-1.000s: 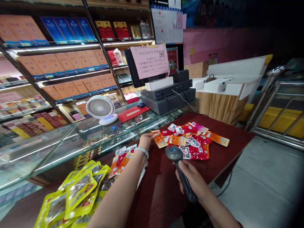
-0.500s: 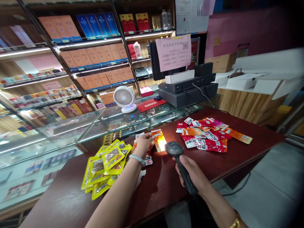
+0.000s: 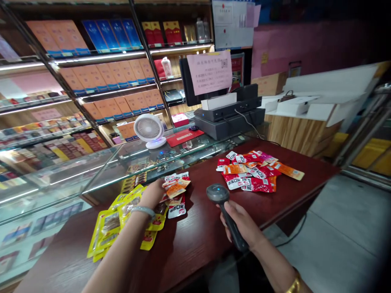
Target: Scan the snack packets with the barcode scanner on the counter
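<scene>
- Lying beside left hand [image 3: 152, 193]: yellow packs [image 3: 105, 236], likely soft, slick; pinch edge seals.
- Scanner [image 3: 217, 193]: right hand [image 3: 241, 224] wraps handle; likely stiff, light.
- Packets [image 3: 177, 188], just past left hand: probably light, slippery; pinch corners. Can't tell left grip.

The table [image 3: 195, 240] has a dark red-brown top with visible sheen. Three groups of packets lie on it. Landmark: the small pile [image 3: 175, 188], of red, white and orange packets. Yellow packs [image 3: 105, 224] lie overlapping to its left; contact with it cannot be confirmed. The large pile [image 3: 253, 173] lies well apart to its right, an orange packet [image 3: 289, 171] projecting at the far side.
</scene>
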`<state>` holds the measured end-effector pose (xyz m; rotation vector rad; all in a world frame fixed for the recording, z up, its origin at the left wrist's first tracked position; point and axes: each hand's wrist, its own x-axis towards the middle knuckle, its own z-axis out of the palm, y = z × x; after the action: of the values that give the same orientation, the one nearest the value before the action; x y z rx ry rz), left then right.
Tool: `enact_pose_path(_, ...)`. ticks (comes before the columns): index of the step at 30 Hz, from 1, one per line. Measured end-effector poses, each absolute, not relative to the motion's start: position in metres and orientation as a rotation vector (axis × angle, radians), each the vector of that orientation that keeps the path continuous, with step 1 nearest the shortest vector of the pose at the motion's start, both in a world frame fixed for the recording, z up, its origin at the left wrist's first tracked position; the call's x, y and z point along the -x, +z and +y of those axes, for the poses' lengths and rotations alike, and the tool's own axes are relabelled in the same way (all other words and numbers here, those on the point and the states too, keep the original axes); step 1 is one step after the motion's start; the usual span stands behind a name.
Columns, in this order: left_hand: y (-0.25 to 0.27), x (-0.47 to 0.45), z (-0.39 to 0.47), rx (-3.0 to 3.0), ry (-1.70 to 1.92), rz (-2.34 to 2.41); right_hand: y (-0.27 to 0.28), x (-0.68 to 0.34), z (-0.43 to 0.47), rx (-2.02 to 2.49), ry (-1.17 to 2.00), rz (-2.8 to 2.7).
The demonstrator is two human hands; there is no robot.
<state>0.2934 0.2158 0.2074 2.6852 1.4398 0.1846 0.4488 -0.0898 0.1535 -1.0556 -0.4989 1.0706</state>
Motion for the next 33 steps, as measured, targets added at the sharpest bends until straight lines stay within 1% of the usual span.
enact_pose_path(2, 0.217, -0.301, 0.207, -2.885, 0.131, 1.435, 0.152, -0.454, -0.093, 1.052, 1.069, -0.483)
enact_pose_path(4, 0.223, -0.318, 0.192, -3.025, 0.265, 1.36, 0.152, -0.46, -0.096, 1.047, 1.052, -0.479)
enact_pose_path(6, 0.224, -0.347, 0.174, -3.059, 0.414, 1.201, 0.151, -0.466, -0.099, 1.044, 1.027, -0.476)
enact_pose_path(7, 0.223, -0.364, 0.164, -3.054, 0.43, 1.078, 0.151, -0.468, -0.102, 1.043, 1.013, -0.472)
enact_pose_path(10, 0.209, -0.422, 0.136, -2.969, 0.418, 0.802, 0.149, -0.475, -0.108, 1.038, 0.975, -0.438)
enact_pose_path(13, 0.19, -0.477, 0.113, -2.872, 0.454, 0.659, 0.146, -0.481, -0.113, 1.02, 0.943, -0.393)
enact_pose_path(16, 0.174, -0.52, 0.1, -2.846, 0.449, 0.655, 0.142, -0.485, -0.115, 0.973, 0.947, -0.352)
enact_pose_path(19, 0.163, -0.545, 0.098, -2.878, 0.349, 0.695, 0.14, -0.489, -0.114, 0.916, 0.957, -0.313)
enact_pose_path(22, 0.159, -0.552, 0.101, -2.905, 0.282, 0.693, 0.138, -0.491, -0.112, 0.868, 0.956, -0.296)
enact_pose_path(25, 0.163, -0.543, 0.103, -2.93, 0.344, 0.69, 0.135, -0.491, -0.11, 0.842, 0.957, -0.289)
enact_pose_path(27, 0.169, -0.529, 0.102, -2.905, 0.384, 0.747, 0.134, -0.49, -0.111, 0.841, 0.948, -0.279)
enact_pose_path(33, 0.185, -0.461, 0.097, -2.675, 0.341, 0.822, 0.141, -0.485, -0.116, 0.837, 0.88, -0.283)
